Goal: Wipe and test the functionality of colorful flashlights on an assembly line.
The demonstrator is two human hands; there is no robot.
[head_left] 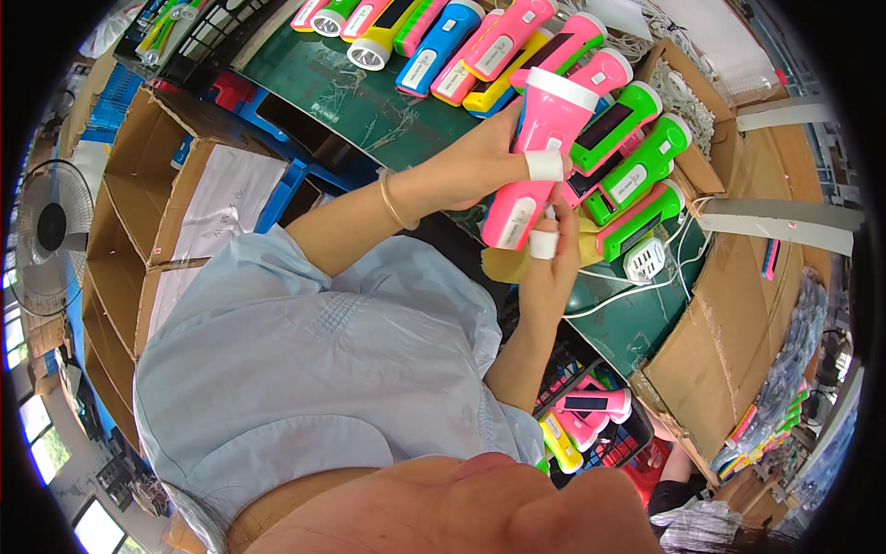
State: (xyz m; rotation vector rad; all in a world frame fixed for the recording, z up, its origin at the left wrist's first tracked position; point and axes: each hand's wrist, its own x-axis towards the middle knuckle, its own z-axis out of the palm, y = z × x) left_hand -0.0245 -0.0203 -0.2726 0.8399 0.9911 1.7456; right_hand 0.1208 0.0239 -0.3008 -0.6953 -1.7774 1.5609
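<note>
My left hand (pixel 475 166) is closed around a pink flashlight (pixel 526 171) with a white head ring, tilted with its head up and to the right. White tape wraps the thumb, and a bracelet circles the wrist. Beside the flashlight's lower end is my right hand (pixel 551 263), its fingers bent together, with white tape on one digit. A small white piece shows at those fingertips; what they hold is too hidden to name. A white cable (pixel 623 294) passes close by, near a white power strip (pixel 644 262).
Pink, blue, yellow and green flashlights (pixel 434 46) line the green table (pixel 346 102); several green ones (pixel 637 175) lie at the right. A cardboard box (pixel 688 129) holds white cables. More flashlights fill a black crate (pixel 637 434) below. Cardboard shelving (pixel 129 212) and a fan (pixel 51 226) stand left.
</note>
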